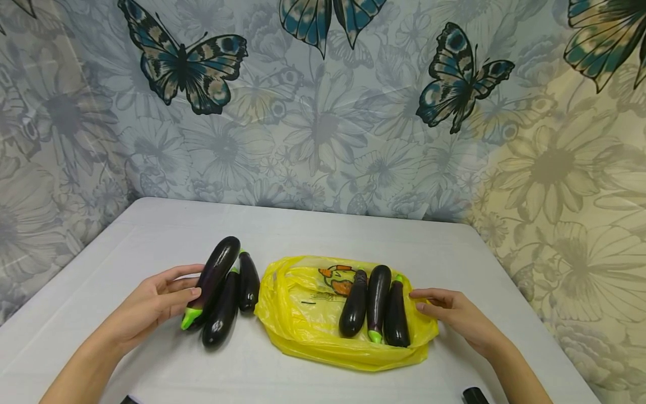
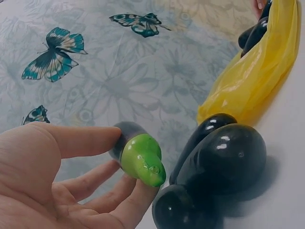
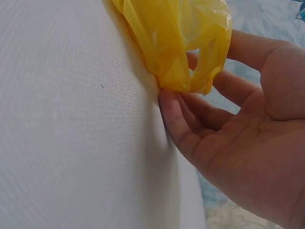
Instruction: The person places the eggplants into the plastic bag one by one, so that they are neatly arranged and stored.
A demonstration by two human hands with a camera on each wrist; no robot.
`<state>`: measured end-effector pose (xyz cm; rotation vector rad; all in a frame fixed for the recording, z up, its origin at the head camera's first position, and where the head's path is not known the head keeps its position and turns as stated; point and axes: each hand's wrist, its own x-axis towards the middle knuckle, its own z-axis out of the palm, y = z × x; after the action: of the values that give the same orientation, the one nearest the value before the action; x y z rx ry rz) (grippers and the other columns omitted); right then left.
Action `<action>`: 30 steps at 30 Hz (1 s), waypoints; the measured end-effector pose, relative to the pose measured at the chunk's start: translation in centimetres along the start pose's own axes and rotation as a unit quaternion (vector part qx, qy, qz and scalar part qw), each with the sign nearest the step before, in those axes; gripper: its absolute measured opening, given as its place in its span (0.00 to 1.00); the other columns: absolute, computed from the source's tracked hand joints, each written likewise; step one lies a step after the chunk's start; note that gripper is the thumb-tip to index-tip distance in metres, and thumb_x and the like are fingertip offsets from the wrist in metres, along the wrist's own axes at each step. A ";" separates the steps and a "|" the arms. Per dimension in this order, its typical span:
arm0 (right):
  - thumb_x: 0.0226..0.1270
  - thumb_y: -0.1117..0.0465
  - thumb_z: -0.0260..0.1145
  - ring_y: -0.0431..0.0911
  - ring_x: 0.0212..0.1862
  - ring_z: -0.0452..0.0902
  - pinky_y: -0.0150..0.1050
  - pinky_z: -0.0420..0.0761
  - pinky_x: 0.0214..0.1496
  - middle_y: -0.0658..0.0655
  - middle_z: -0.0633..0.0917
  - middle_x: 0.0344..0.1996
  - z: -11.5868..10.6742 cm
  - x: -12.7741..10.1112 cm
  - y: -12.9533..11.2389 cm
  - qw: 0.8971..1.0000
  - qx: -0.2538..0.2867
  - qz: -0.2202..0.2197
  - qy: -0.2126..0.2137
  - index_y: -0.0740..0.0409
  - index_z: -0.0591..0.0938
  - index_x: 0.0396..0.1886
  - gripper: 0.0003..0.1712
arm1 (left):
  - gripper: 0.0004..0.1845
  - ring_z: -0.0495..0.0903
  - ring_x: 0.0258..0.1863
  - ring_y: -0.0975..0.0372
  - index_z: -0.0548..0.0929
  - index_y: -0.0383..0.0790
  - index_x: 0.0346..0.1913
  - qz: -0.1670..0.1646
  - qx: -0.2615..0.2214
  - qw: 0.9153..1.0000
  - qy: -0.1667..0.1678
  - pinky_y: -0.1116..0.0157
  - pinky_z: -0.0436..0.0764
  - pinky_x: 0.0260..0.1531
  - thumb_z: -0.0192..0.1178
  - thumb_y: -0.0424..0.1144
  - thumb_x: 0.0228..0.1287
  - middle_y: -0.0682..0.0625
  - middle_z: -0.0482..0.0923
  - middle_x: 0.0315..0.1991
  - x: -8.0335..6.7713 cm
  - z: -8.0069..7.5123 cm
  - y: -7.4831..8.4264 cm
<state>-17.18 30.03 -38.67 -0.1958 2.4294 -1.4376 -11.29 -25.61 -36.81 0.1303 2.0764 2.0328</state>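
Observation:
My left hand holds a dark purple eggplant near its green stem cap, thumb on top and fingers beneath, its far end raised. Two more eggplants lie side by side on the table just to its right. A crumpled yellow plastic bag lies flat at the centre with three eggplants on it. My right hand touches the bag's right edge. In the right wrist view the bag's handle sits loosely between the thumb and the relaxed fingers, whose tips rest on the table.
The white table is backed on the far and both sides by a floral curtain with butterflies. A small black object shows at the near right edge of the table, another at the near left.

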 end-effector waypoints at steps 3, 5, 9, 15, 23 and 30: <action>0.69 0.52 0.67 0.62 0.69 0.60 0.64 0.60 0.67 0.63 0.74 0.64 0.1 -0.1 0.0 1.000 -0.002 0.002 0.001 0.63 0.79 0.62 0.27 | 0.31 0.79 0.53 0.44 0.61 0.36 0.73 -0.006 0.003 1.000 -0.003 0.65 0.78 0.52 0.60 0.37 0.72 0.38 0.72 0.63 -0.3 0.4 0.3; 0.69 0.52 0.67 0.62 0.68 0.61 0.63 0.61 0.66 0.63 0.75 0.63 0.1 -0.2 0.0 1.000 -0.006 0.001 0.002 0.63 0.79 0.62 0.27 | 0.31 0.79 0.53 0.44 0.62 0.37 0.73 -0.009 0.001 1.000 -0.005 0.65 0.78 0.52 0.60 0.38 0.71 0.38 0.71 0.64 -0.4 0.8 0.6; 0.67 0.54 0.69 0.60 0.66 0.63 0.61 0.63 0.65 0.63 0.75 0.63 0.0 -0.3 0.0 1.000 -0.007 -0.007 0.000 0.63 0.79 0.62 0.28 | 0.32 0.77 0.56 0.47 0.61 0.37 0.73 -0.011 -0.002 1.000 -0.015 0.66 0.77 0.53 0.60 0.38 0.71 0.39 0.69 0.65 -0.5 1.9 1.4; 0.61 0.58 0.74 0.64 0.67 0.62 0.64 0.62 0.65 0.63 0.74 0.64 -0.1 -0.2 0.2 1.000 -0.007 -0.026 -0.006 0.63 0.78 0.62 0.31 | 0.32 0.77 0.56 0.48 0.63 0.37 0.73 -0.010 -0.013 0.999 -0.034 0.62 0.77 0.54 0.62 0.37 0.69 0.38 0.69 0.65 -0.1 4.2 3.0; 0.58 0.59 0.76 0.68 0.69 0.58 0.69 0.60 0.63 0.64 0.71 0.66 -0.2 -0.3 -0.1 0.999 -0.019 -0.033 -0.007 0.62 0.78 0.63 0.33 | 0.36 0.79 0.54 0.49 0.62 0.32 0.72 -0.030 -0.047 0.995 -0.080 0.60 0.78 0.53 0.65 0.37 0.66 0.36 0.72 0.61 2.0 8.5 3.8; 0.57 0.59 0.77 0.69 0.69 0.57 0.67 0.62 0.62 0.64 0.71 0.67 -0.1 -0.5 -0.3 0.999 -0.026 -0.022 -0.006 0.62 0.78 0.63 0.34 | 0.32 0.82 0.46 0.52 0.66 0.30 0.69 -0.040 -0.064 0.992 -0.100 0.63 0.81 0.45 0.66 0.34 0.65 0.36 0.77 0.55 4.0 12.4 2.8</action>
<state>-16.81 30.14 -38.30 -0.2692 2.4683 -1.3892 -12.60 -12.53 -34.54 0.2149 1.7986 2.0072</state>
